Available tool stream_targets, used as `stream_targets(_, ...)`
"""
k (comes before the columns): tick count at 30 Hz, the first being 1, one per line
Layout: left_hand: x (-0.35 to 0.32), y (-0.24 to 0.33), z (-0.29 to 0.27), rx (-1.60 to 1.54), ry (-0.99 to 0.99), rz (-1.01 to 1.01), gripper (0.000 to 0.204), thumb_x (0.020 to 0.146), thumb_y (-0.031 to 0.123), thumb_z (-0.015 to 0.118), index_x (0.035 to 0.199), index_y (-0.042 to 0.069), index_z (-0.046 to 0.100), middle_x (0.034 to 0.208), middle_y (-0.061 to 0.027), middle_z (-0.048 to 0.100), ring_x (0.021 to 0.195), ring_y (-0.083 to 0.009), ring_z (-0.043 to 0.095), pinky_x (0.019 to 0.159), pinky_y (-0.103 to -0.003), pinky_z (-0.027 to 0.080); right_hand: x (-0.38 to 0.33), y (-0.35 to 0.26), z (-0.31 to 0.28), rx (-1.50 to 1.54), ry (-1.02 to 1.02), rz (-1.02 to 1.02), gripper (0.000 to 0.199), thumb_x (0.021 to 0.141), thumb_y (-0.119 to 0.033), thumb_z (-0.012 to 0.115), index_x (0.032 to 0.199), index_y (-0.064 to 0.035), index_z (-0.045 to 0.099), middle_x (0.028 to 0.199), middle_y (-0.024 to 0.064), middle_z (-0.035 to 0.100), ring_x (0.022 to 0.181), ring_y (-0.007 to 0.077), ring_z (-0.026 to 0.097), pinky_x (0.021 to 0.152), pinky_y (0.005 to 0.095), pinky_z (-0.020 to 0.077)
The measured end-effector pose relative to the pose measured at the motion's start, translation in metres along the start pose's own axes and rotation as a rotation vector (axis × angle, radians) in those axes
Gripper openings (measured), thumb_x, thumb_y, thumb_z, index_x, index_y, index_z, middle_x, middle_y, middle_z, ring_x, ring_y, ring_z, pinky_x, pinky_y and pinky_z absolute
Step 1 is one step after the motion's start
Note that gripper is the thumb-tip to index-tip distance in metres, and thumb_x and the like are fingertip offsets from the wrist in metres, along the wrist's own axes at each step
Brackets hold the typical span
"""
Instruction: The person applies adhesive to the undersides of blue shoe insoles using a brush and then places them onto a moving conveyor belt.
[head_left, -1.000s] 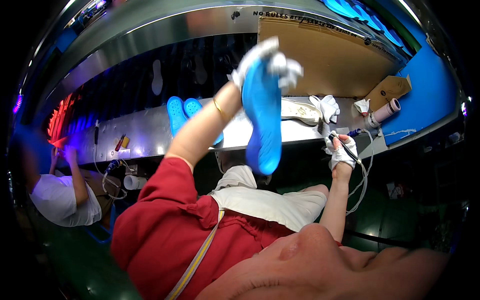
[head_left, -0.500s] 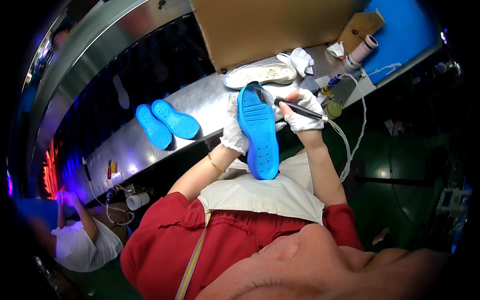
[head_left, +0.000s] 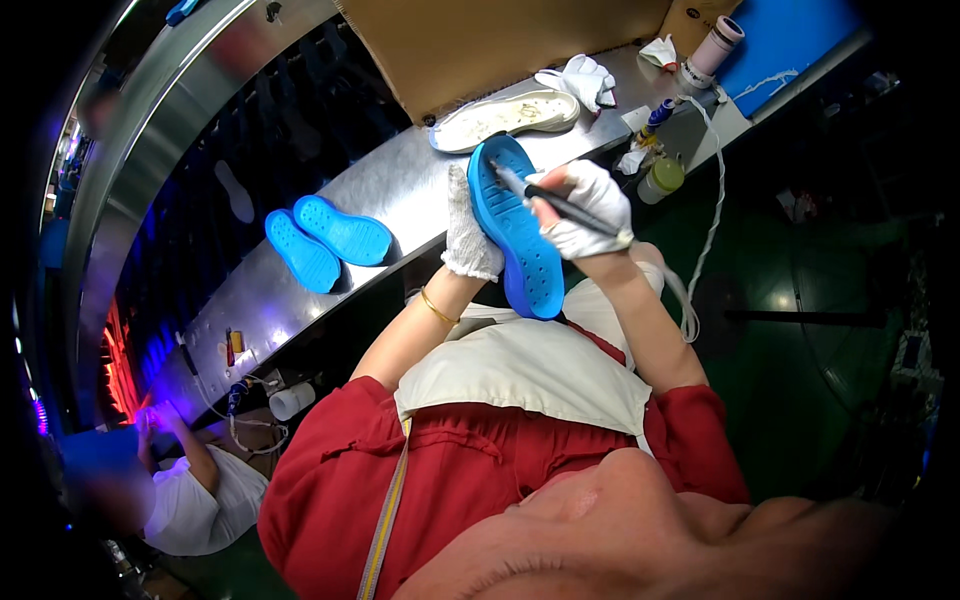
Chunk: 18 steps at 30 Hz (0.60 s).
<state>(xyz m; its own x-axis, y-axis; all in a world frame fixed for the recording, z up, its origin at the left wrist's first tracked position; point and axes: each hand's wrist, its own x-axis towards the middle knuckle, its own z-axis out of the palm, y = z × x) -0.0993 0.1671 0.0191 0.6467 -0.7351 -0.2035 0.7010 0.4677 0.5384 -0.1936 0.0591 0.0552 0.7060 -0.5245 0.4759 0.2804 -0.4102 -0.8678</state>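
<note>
A blue shoe sole (head_left: 517,232) is tilted up in front of me, its ridged and dimpled inner face showing. My left hand (head_left: 466,236), in a pale knit glove, grips its left edge; most of those fingers are hidden behind it. Closed around a black-handled brush (head_left: 572,209) is my right hand (head_left: 596,212), in a white glove with bare fingertips. The brush's tip is at the inner face near the sole's far end; whether it touches is blurred. Just beyond the sole, a cream shoe piece (head_left: 506,119) lies on the metal bench.
Two more blue soles (head_left: 342,230) lie on the metal bench (head_left: 262,268) to the left. Behind stand a cardboard box (head_left: 520,45) and crumpled white gloves (head_left: 582,82). A pink bottle (head_left: 714,48), green-topped jar (head_left: 661,180) and white cord (head_left: 716,150) are at right. A co-worker (head_left: 205,500) sits lower left.
The sole has moved slightly up in the picture and tilts differently. The brush has shifted along its inner face, with my right hand turned further over it. The whole view has shifted a little.
</note>
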Motion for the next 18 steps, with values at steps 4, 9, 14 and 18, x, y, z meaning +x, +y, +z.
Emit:
stream_targets(4,0.000,0.007,-0.001,0.054,0.027,-0.006,0.083,0.083,0.073,0.038,0.132,0.006,0.045,0.124,-0.0203,0.055,0.109,-0.0337,0.057,0.098,-0.046,0.045,-0.017,-0.012,0.004,0.229,-0.164,0.131,0.024,0.071,-0.003,0.074,0.089,-0.0050,0.057,0.079,0.0082,0.062,0.066,0.0159,0.064,0.061,0.0251,0.0520)
stream_targets(9,-0.004,0.023,0.003,0.022,-0.090,-0.114,0.087,0.083,0.075,0.035,0.133,0.004,0.044,0.126,-0.0233,0.053,0.110,-0.0362,0.057,0.098,-0.047,0.045,-0.020,-0.011,0.002,-0.199,-0.039,-0.293,0.023,0.063,-0.005,0.075,0.081,-0.0095,0.060,0.078,0.0074,0.062,0.068,0.0247,0.062,0.062,0.0309,0.0511)
stream_targets(14,-0.020,0.022,0.004,-0.011,-0.261,-0.280,0.095,0.080,0.080,0.031,0.134,0.002,0.041,0.122,-0.0258,0.055,0.112,-0.0366,0.056,0.094,-0.047,0.048,-0.045,-0.006,-0.008,0.100,-0.170,0.111,0.020,0.070,-0.006,0.074,0.084,-0.0081,0.060,0.076,0.0072,0.065,0.065,0.0172,0.065,0.061,0.0272,0.0526)
stream_targets(18,-0.045,0.010,-0.015,0.258,-0.354,-0.412,0.094,0.078,0.079,0.031,0.138,0.006,0.035,0.121,-0.0155,0.055,0.106,-0.0283,0.059,0.095,-0.041,0.048,-0.042,-0.006,-0.033,0.127,-0.114,0.177,0.010,0.078,-0.002,0.068,0.083,-0.0025,0.059,0.079,0.0099,0.067,0.068,0.0139,0.066,0.064,0.0252,0.0536)
